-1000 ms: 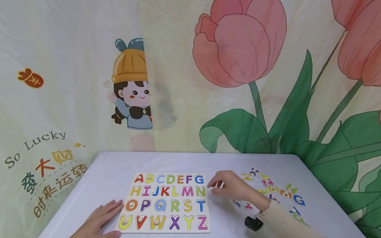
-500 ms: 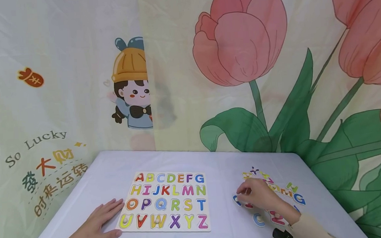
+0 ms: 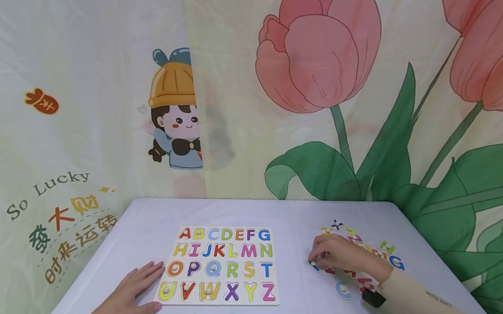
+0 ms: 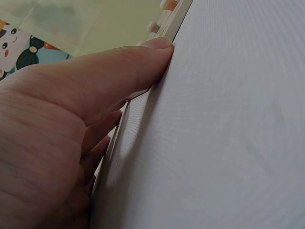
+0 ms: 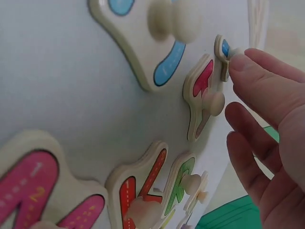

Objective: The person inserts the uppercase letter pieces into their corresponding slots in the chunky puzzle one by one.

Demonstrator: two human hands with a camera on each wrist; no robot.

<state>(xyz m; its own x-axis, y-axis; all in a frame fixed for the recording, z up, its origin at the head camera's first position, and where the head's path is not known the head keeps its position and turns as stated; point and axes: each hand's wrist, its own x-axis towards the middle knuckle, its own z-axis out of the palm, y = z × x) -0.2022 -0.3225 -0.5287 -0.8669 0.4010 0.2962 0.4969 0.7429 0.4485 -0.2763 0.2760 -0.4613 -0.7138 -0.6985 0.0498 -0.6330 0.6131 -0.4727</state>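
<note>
My right hand [image 3: 337, 252] is at the left edge of a group of loose letter pieces. Its thumb and index finger pinch the small knob of a blue letter piece [image 5: 225, 47], while its other fingers are loosely bent. A pink letter piece [image 5: 202, 81] with a knob lies just beside it. On the left, my left hand [image 3: 126, 294] rests with straight fingers, fingertips and thumb at the left edge of the white alphabet puzzle board [image 3: 221, 299]. The left wrist view shows that thumb [image 4: 152, 55] against the board's side. Several letters on the board, such as W [image 3: 209, 291], carry knobs.
A light blue C piece [image 3: 342, 289] lies in front of the right hand. Behind and right of that hand are more loose pieces, among them a blue G [image 3: 396, 263] and a purple X [image 3: 336, 225]. A white cloth [image 3: 298, 284] covers the table, and a printed curtain [image 3: 238, 81] hangs behind.
My right hand has moved right, from beside the board to the loose pieces, and lowered onto the blue letter piece. The left hand has stayed in place.
</note>
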